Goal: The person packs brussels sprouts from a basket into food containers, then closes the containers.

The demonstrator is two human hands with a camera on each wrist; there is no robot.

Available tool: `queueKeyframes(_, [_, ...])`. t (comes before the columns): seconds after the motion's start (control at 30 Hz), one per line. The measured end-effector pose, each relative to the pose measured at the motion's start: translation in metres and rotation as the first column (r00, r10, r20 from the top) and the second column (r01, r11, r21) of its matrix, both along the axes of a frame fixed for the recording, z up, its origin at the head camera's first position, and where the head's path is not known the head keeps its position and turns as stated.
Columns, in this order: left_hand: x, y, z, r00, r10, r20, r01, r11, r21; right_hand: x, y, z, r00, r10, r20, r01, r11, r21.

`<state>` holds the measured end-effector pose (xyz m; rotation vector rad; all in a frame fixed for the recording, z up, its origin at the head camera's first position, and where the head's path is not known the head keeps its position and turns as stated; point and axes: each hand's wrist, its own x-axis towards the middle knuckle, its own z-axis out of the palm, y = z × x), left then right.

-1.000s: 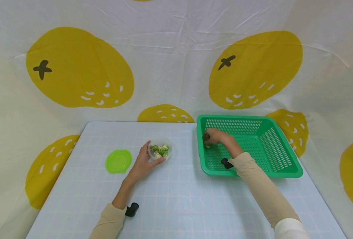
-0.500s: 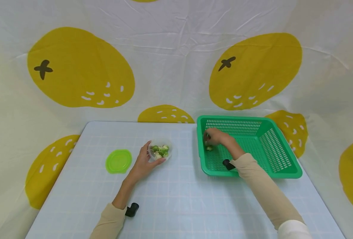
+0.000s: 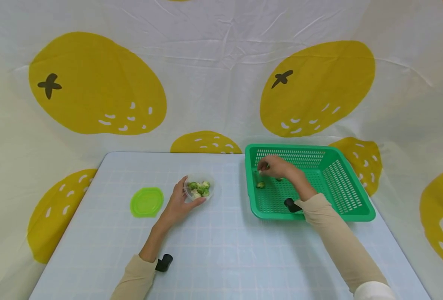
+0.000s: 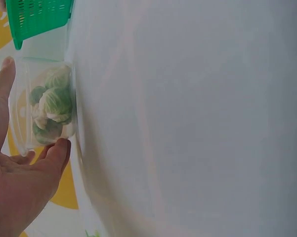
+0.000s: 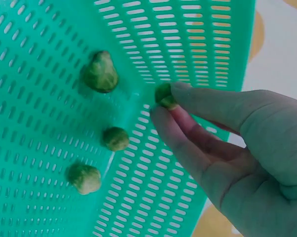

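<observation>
My left hand (image 3: 179, 204) holds a small clear plastic tub (image 3: 211, 187) standing on the table, thumb on one side and fingers on the other. Several Brussels sprouts (image 4: 58, 104) are piled inside it. Over the far left corner of a green slotted basket (image 3: 311, 218), my right hand (image 3: 277, 166) pinches another Brussels sprout (image 5: 163, 94) between thumb and fingertips. Three more lie in the basket in the right wrist view: a larger sprout (image 5: 102, 72), a small round sprout (image 5: 116, 138) and a paler sprout (image 5: 85, 178).
A bright green round lid (image 3: 147, 202) lies left of the tub on the pale checked tablecloth (image 3: 213, 254). The basket's raised walls surround my right hand. Behind the table hangs a white curtain (image 3: 213, 91) printed with yellow fruit.
My right hand has risen slightly inside the basket and shifted a little right, with a sprout in its fingertips. More of the sprouts below now show. The left hand keeps its hold on the tub.
</observation>
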<state>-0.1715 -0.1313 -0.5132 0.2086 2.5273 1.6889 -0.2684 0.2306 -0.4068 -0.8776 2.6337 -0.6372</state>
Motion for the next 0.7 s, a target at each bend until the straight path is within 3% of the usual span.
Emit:
queueKeyframes(0.47, [0.001,0.0,0.003,1.0,-0.008,0.0,0.008,1.0,0.006,0.008,0.001,0.014,0.992,-0.122,-0.023,0.118,0.984,-0.132])
queueKeyframes(0.7, [0.001,0.0,0.002,1.0,-0.01,-0.002,0.01,1.0,0.009,0.014,-0.004,0.021,0.988,-0.137,-0.069,0.122,0.976,-0.182])
